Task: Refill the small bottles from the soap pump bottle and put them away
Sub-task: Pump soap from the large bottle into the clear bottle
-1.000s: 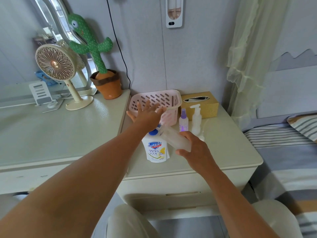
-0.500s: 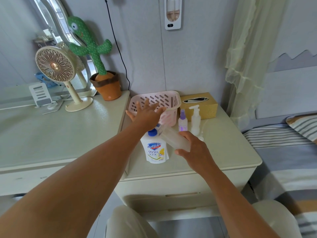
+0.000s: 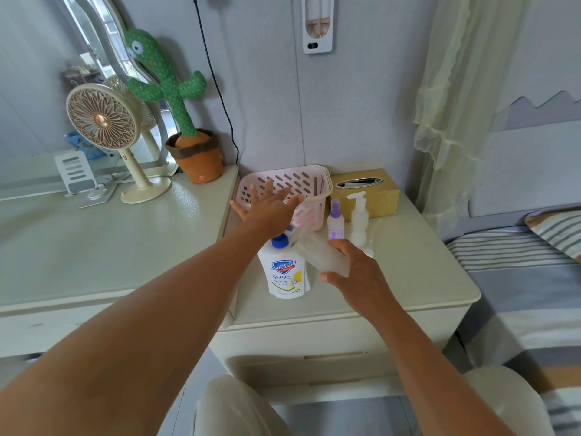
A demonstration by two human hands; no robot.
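A white soap pump bottle with a blue pump head stands on the nightstand. My left hand lies flat with fingers spread on top of the pump head. My right hand grips a clear small bottle, tilted, its mouth at the pump nozzle. Behind stand a small purple spray bottle and a small white pump bottle. A pink slotted basket sits at the back.
A gold tissue box stands right of the basket. On the desk to the left are a fan, a cactus toy in a pot and a phone stand. A bed lies to the right.
Both hands stay at the pump bottle, left palm on the pump head, right holding the small bottle at the nozzle. Only the camera shifts slightly.
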